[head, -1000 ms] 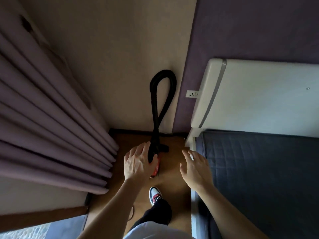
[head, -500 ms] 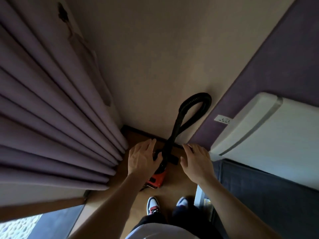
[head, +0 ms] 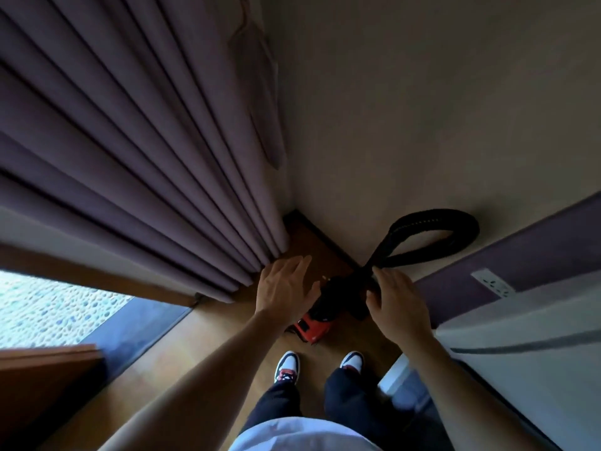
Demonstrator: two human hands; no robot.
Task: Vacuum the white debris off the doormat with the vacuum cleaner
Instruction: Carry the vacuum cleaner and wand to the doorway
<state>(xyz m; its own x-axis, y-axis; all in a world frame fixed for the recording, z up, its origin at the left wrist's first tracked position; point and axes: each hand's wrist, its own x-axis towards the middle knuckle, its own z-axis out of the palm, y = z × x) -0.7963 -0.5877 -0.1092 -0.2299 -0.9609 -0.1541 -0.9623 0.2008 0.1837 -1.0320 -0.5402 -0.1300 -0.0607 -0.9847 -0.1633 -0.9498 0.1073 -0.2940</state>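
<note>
Standing in the floor (head: 201, 346) corner beside the curtain (head: 130, 141), the red vacuum cleaner (head: 313, 325) has its black hose (head: 435, 216) looped against the wall (head: 390, 109). The left grip (head: 286, 288) hovers over it, fingers straight. The right grip (head: 398, 302) curls at the hose; I cannot tell if it holds.

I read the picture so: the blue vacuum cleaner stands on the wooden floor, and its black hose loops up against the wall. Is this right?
Not fully. The head view shows the vacuum cleaner is red, not blue. It does stand on the wooden floor, and its black hose loops up against the wall.
</note>
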